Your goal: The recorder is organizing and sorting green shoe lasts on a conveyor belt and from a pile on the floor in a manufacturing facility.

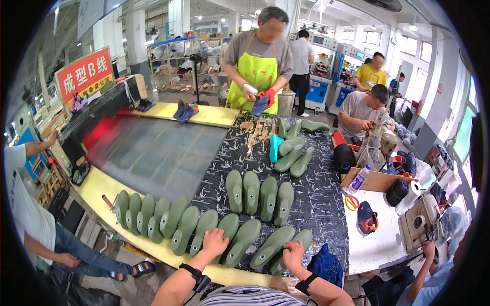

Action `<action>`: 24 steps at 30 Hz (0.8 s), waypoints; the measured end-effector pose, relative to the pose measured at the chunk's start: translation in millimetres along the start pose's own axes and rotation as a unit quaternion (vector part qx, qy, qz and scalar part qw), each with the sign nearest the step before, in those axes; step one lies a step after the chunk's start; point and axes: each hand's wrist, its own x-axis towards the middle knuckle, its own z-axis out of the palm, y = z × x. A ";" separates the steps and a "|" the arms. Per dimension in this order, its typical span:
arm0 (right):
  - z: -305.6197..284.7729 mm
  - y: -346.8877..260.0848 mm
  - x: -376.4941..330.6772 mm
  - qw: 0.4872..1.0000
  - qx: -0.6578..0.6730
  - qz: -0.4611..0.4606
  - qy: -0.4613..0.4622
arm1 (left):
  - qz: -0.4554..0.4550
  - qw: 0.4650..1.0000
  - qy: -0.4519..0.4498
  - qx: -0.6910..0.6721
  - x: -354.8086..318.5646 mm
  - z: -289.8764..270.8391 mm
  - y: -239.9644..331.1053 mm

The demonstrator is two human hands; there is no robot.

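Observation:
Green shoe lasts [185, 229] stand side by side in a long row along the near edge of the table, several of them with a round metal-rimmed hole. My left hand [215, 241] is curled over a shoe last [227, 225] in the right part of this row. At the row's right end, the bent fingers of my right hand [293, 255] grip another shoe last [304, 237]; its lower part is partly hidden. Beyond my hands several more lasts [268, 198] stand close together on the dark patterned cover [321, 196]. Farther back lies a looser pile of lasts [291, 157] beside a teal piece [275, 147].
Dark blue cloth [326, 265] lies right of my right hand. A grey conveyor belt [158, 148] runs at left. Across the table, a co-worker in a lime apron [260, 76] holds a shoe. The white side table [337, 239] bears scissors [351, 202], a bottle and a shoe.

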 end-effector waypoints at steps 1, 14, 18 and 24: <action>0.4 2.2 -0.5 1.000 0.015 -0.002 -0.013 | -0.009 1.000 -0.001 0.001 -6.1 3.4 2.9; 2.9 2.1 -8.3 0.998 -0.003 -0.050 0.050 | -0.061 0.996 0.041 -0.047 -20.9 0.2 13.0; 1.7 2.0 -7.1 0.997 -0.002 -0.057 0.050 | -0.060 0.997 0.035 -0.044 -17.8 2.6 13.4; 1.1 0.9 -3.9 0.999 -0.006 -0.049 0.023 | -0.097 0.993 -0.038 0.052 -1.3 8.9 27.6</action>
